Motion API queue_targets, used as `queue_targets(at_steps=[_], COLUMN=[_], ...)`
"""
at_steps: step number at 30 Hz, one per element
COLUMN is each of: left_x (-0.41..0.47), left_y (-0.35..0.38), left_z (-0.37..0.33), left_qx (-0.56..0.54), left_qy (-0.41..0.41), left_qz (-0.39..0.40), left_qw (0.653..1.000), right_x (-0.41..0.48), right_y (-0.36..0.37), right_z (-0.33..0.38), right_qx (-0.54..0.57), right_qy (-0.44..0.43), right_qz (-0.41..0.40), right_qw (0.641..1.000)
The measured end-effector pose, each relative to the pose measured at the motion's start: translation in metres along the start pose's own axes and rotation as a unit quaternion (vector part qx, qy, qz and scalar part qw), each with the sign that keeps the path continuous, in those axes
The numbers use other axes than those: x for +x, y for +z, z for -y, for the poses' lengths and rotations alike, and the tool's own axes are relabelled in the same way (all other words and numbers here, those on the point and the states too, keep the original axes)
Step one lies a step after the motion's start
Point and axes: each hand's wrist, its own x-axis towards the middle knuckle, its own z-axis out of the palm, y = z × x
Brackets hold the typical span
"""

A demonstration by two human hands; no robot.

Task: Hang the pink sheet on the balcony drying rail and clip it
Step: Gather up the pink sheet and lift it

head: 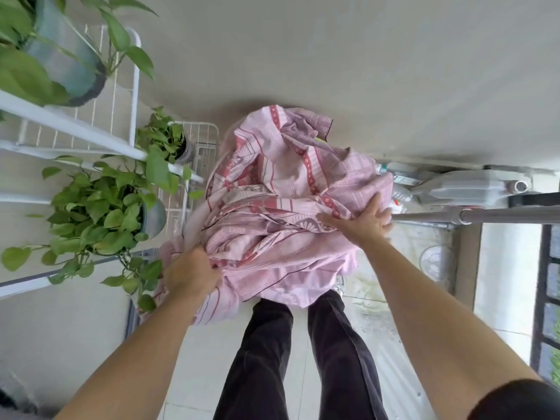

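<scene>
You are standing on a home balcony given over to plants and laundry. To your left a white wire rack (133,95) carries potted pothos (100,213) on its shelves. A metal drying rail (500,215) runs in from your right up to a bundled pink sheet (272,207). Against the plain plaster wall (333,56) lie a plastic jerrycan (463,189) and some bottles (401,195). Pale floor tiles (209,344) are underfoot, and a dark barred grille (544,298) closes the right side.

left hand (191,272) gripping pink sheet (281,189), right hand (365,224) flat
</scene>
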Motion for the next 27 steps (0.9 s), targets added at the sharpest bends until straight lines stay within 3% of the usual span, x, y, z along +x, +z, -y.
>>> queue_targets(at_steps=[2, 5, 10, 16, 18, 22, 27], left_x=[-0.003, -0.011, -0.031, -0.084, -0.111, -0.169, -0.239], left_y=[0.003, -0.001, -0.050, -0.156, -0.196, -0.270, -0.355], left_z=[-0.003, -0.005, -0.011, -0.018, -0.020, -0.019, -0.013], left_qx=[-0.007, -0.009, 0.001, -0.041, -0.032, -0.032, -0.039], left_qy=[0.009, 0.021, 0.109, 0.176, 0.216, 0.317, 0.457], left_qz=[-0.007, -0.018, -0.033, -0.082, -0.109, -0.194, -0.319], left_qw=[1.000, 1.000, 0.994, 0.980, 0.970, 0.928, 0.830], right_x=[0.009, 0.005, -0.042, -0.137, -0.171, -0.230, -0.305], right_y=[0.007, 0.014, 0.007, -0.027, -0.051, -0.124, -0.233], right_z=[-0.013, -0.018, -0.007, 0.035, 0.054, 0.094, 0.139], right_qx=[0.115, 0.140, -0.059, -0.193, -0.192, -0.184, -0.300], right_qy=[-0.008, -0.014, -0.078, -0.317, -0.358, -0.383, -0.372], right_qz=[0.103, 0.090, -0.049, -0.048, -0.054, -0.094, -0.068], right_qw=[0.988, 0.986, 0.994, 0.927, 0.912, 0.900, 0.876])
